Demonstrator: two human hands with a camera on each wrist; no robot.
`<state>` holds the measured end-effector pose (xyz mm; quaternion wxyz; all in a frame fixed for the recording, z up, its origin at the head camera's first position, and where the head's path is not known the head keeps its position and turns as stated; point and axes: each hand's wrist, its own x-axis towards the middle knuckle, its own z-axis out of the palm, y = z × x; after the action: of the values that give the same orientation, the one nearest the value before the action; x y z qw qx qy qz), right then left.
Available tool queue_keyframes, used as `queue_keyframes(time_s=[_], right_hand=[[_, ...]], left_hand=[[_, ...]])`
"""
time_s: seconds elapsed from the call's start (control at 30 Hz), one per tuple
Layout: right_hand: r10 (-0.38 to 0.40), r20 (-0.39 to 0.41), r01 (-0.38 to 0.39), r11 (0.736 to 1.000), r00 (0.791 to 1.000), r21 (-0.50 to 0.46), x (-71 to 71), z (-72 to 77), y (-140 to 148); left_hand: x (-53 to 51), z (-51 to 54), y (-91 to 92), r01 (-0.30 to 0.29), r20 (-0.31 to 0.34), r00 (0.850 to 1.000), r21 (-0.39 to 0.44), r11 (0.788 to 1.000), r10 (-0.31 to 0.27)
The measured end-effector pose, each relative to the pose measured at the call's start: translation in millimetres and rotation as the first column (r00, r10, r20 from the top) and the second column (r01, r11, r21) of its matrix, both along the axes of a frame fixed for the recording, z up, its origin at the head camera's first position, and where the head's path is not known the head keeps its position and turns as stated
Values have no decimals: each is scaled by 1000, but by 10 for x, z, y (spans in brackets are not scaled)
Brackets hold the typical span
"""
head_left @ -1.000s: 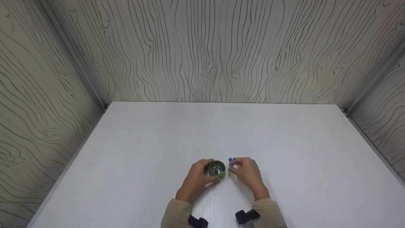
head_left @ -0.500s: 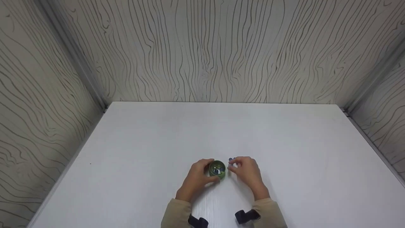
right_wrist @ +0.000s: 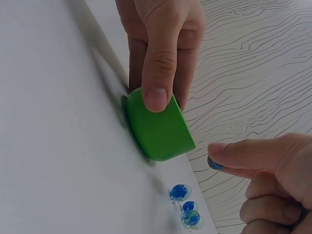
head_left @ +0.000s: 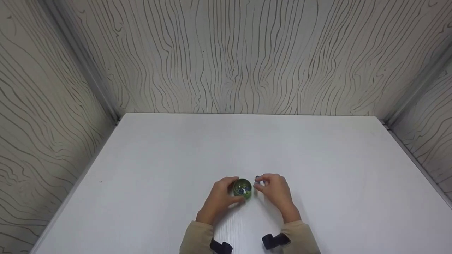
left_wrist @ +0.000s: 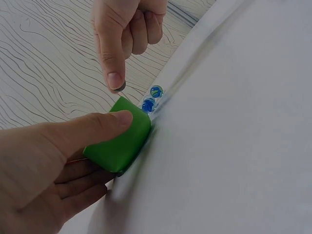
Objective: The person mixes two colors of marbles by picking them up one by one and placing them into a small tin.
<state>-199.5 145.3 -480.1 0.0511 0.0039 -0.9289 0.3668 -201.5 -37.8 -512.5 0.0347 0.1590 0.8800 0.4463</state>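
Cup: solid bright green outside, plain; inside darker green in head view. Loose marbles: clear with blue swirls, some green streaks. Pinched marble: dark blue, pattern too small to tell. Marbles inside cup: dark blue, white glints. Table: plain white. Back wall: pale grey, dark wavy wood-grain lines. Left wall: same pattern, lines browner. Corner strips: grey. Sleeves: plain beige. Wrist cameras: black.
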Motion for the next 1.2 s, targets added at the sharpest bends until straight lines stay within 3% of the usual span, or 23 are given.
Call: queue_keyframes(time_s=[1.2], right_hand=[[14,-18,-14,999,1000,-50,12,19,-111]], left_hand=[[-1,-9,3,3,-18,1000,-6,1000,-3]])
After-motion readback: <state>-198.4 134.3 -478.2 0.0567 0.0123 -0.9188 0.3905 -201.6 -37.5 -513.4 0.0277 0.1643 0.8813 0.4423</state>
